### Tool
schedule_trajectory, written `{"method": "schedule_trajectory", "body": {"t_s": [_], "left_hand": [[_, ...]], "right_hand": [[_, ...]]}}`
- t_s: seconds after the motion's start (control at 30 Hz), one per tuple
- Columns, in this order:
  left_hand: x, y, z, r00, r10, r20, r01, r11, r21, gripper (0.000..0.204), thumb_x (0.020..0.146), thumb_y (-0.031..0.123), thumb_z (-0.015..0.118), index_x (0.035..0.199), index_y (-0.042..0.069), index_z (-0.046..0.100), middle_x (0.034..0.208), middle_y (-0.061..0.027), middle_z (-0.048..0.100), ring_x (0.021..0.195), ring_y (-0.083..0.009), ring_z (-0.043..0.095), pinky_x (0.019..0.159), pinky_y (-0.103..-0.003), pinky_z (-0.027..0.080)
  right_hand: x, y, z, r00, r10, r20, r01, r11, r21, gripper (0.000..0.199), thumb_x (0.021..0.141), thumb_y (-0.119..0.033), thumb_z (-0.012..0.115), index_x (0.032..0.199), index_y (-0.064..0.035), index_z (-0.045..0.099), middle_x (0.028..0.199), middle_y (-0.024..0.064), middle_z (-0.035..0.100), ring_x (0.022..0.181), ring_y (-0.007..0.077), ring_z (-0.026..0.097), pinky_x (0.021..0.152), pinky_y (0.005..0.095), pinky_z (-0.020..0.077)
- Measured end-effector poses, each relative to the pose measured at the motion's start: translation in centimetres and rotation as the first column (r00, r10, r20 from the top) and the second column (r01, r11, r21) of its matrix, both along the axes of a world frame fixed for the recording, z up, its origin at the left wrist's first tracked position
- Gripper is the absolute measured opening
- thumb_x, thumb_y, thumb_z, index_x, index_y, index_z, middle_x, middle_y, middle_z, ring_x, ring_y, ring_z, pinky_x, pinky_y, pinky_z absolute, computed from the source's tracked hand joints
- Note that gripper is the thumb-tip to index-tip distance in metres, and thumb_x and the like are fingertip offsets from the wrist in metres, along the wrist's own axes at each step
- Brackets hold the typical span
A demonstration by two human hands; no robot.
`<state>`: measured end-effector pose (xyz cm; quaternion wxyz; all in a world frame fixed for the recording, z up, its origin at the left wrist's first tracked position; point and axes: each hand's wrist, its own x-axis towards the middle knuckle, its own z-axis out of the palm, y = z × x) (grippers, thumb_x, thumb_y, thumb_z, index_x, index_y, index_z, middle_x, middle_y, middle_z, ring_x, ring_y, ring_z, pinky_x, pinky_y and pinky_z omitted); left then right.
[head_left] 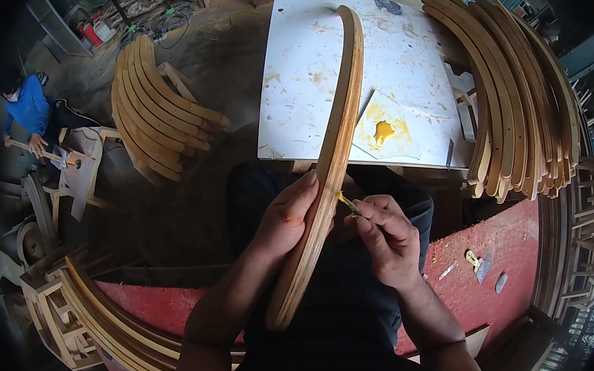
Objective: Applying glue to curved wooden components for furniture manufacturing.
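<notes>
The left hand [287, 218] is gripping one curved wooden piece [330, 161], which is leaning from lap to white table [300, 65]. The right hand [385, 238] is pinching one small tool [347, 203] against its edge. One yellow glue blob [383, 131] is sitting on the table; two stacks of curved pieces [514, 89] [152, 110] are flanking it.

- curved laminated wood slat [334, 161]: long, tan, layered edge facing up, running from the white tabletop down to the person's lap.
- small filler tool [347, 204]: thin, yellow-tipped, touching the slat's edge.
</notes>
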<state>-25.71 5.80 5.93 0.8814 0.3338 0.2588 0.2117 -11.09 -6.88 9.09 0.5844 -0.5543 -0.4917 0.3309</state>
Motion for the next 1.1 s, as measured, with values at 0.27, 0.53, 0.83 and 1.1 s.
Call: {"method": "schedule_trajectory", "body": {"t_s": [0.27,0.53,0.83,1.1], "left_hand": [[-0.4,0.1,-0.3,0.995,-0.006,0.102,0.004,1.0,0.015,0.037,0.11,0.038,0.04,0.117,0.009,0.062,0.079,-0.0016,0.061,0.063,-0.0097,0.059,0.057,-0.024,0.049],[-0.3,0.0,0.3,0.997,-0.014,0.08,0.014,1.0,-0.007,0.037,0.11,0.038,0.039,0.118,0.009,0.061,0.081,-0.0024,0.062,0.062,-0.0103,0.06,0.056,-0.024,0.05],[-0.2,-0.3,0.7,0.999,0.041,-0.021,-0.041,0.999,0.011,0.041,0.11,0.04,0.04,0.118,0.007,0.063,0.083,-0.0018,0.064,0.063,-0.0107,0.061,0.057,-0.025,0.052],[-0.2,-0.3,0.3,0.995,0.007,0.099,-0.003,0.999,-0.045,0.043,0.109,0.044,0.04,0.112,0.008,0.064,0.077,-0.0028,0.063,0.061,-0.0116,0.061,0.056,-0.026,0.052]], "right_hand": [[-0.9,1.1,-0.3,0.881,-0.149,0.449,0.101,0.986,0.131,0.034,0.087,0.014,0.068,0.116,-0.0012,0.073,0.105,0.0095,0.057,0.086,0.0154,0.06,0.074,0.024,0.0501],[-0.9,0.1,1.5,0.658,-0.17,0.733,0.118,0.985,0.123,0.036,0.081,0.014,0.072,0.114,-0.0019,0.074,0.104,0.01,0.056,0.083,0.0167,0.061,0.068,0.0269,0.0521],[0.4,-0.7,5.1,0.695,0.012,0.719,0.022,0.999,-0.038,0.033,0.082,0.011,0.07,0.112,-0.0017,0.073,0.097,0.0104,0.058,0.087,0.022,0.063,0.071,0.0316,0.054],[1.7,2.1,2.6,0.89,-0.02,0.456,-0.028,0.995,0.097,0.032,0.088,0.009,0.069,0.117,-0.0032,0.073,0.098,0.0081,0.059,0.089,0.0188,0.063,0.073,0.027,0.0524]]}}
